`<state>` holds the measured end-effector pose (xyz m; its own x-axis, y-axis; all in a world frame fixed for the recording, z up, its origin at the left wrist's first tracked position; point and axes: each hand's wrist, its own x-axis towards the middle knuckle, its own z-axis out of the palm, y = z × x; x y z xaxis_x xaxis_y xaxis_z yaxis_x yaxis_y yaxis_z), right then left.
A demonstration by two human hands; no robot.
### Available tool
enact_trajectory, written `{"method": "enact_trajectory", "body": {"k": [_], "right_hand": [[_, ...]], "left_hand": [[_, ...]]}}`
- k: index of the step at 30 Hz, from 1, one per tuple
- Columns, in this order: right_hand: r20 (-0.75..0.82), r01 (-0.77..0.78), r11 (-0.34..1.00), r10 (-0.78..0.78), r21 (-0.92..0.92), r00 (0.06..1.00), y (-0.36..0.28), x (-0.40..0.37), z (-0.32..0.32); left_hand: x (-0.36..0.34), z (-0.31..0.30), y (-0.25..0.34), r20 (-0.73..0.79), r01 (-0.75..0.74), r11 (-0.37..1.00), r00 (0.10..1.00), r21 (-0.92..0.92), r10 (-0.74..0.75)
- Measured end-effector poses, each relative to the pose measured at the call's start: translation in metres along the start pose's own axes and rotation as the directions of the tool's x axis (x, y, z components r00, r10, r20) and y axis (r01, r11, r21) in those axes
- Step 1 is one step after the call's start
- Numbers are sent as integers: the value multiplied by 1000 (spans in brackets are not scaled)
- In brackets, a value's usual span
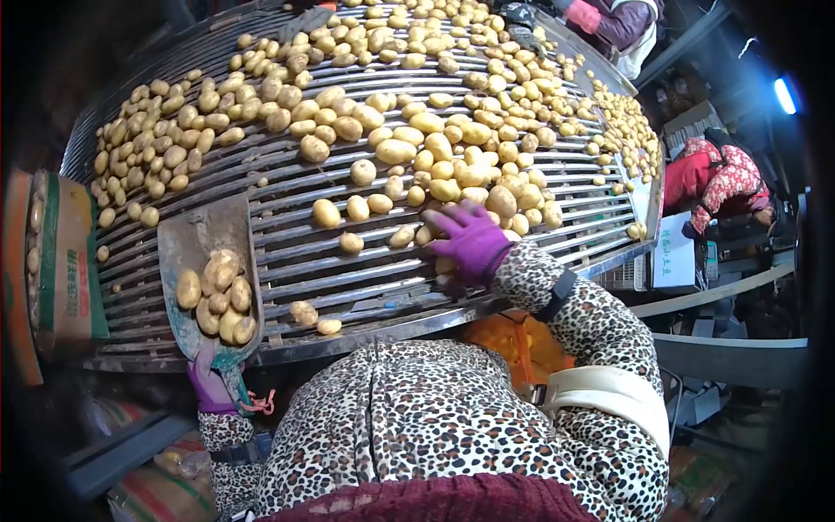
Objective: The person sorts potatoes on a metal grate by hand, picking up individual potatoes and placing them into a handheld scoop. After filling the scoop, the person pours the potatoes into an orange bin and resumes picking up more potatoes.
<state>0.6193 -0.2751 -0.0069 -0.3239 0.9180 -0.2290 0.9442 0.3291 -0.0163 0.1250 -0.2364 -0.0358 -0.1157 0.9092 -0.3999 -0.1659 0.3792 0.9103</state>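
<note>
A purple glove covers my left hand (211, 384), which is closed round the handle end of a worn scoop (193, 237). Several potatoes (222, 271) lie inside the scoop, which rests on a rack of metal bars (365, 291). My right hand (472, 244), also in a purple glove, reaches over the bars at the near edge of a heap of potatoes (474, 174). Its fingers are spread and touch or nearly touch the closest ones; the fingertips are slightly blurred. Two small potatoes (303, 313) sit near the front edge, right of the scoop.
At the left stands a printed bag or carton (74, 261). Past the rack's right end are a white box (672, 250) and a bending person in red (726, 178). Another person's sleeve (622, 24) shows at the far side. Below the front edge is an orange container (522, 344).
</note>
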Motion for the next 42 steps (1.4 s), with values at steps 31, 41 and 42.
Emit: {"method": "enact_trajectory", "body": {"k": [31,41,42], "right_hand": [[-22,-219,547,400,808,916,61,41,-8],[-298,183,363,292,914,909,20,77,-65],[-47,-90,240,509,967,859,44,72,-73]], "left_hand": [[34,85,-21,217,-16,998,976,69,1],[30,90,-15,168,18,999,986,-40,-11],[30,90,-18,146,34,999,989,-36,-29]]}}
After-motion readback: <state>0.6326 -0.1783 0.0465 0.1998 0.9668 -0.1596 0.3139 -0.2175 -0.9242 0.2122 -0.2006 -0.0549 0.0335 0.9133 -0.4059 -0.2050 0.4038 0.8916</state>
